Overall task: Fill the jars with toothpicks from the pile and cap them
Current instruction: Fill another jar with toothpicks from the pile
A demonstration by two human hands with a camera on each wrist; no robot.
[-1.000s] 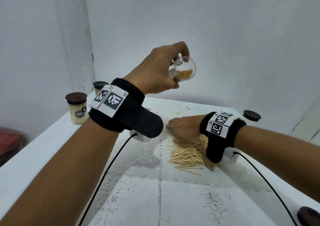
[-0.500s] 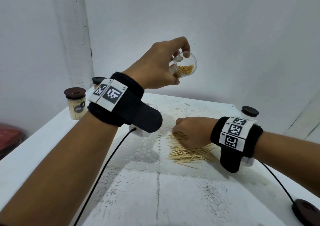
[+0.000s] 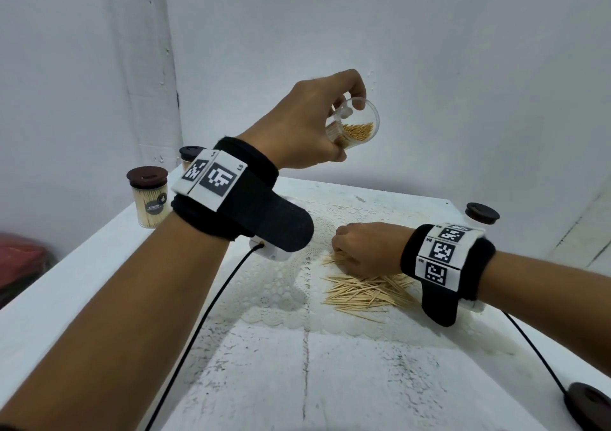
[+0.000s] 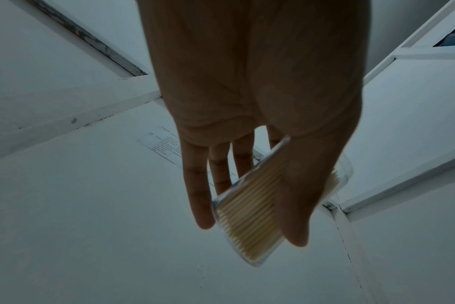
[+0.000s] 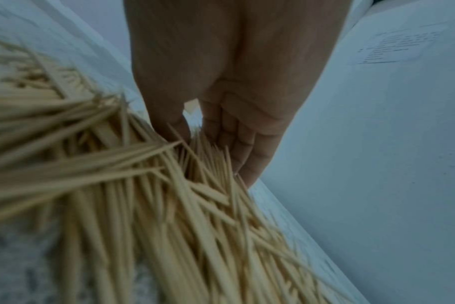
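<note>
My left hand (image 3: 317, 133) holds a clear open jar (image 3: 355, 128) up in the air, tilted with its mouth toward me and partly filled with toothpicks. In the left wrist view the thumb and fingers (image 4: 198, 185) clasp the jar (image 4: 249, 216). Down on the white table, my right hand (image 3: 360, 248) lies curled on the far side of the loose toothpick pile (image 3: 363, 293). The right wrist view shows its fingers (image 5: 237, 144) and thumb gathering a bunch of toothpicks (image 5: 195, 174).
Two filled, capped jars (image 3: 148, 200) stand at the table's far left, one (image 3: 190, 157) behind my left wrist. A capped jar (image 3: 481, 214) stands at the far right. A loose dark cap (image 3: 588, 404) lies at the near right edge. A lace mat (image 3: 281, 285) underlies the pile.
My right hand slid toward me across the pile and curled, drawing toothpicks together. My left hand kept the jar raised, almost in place.
</note>
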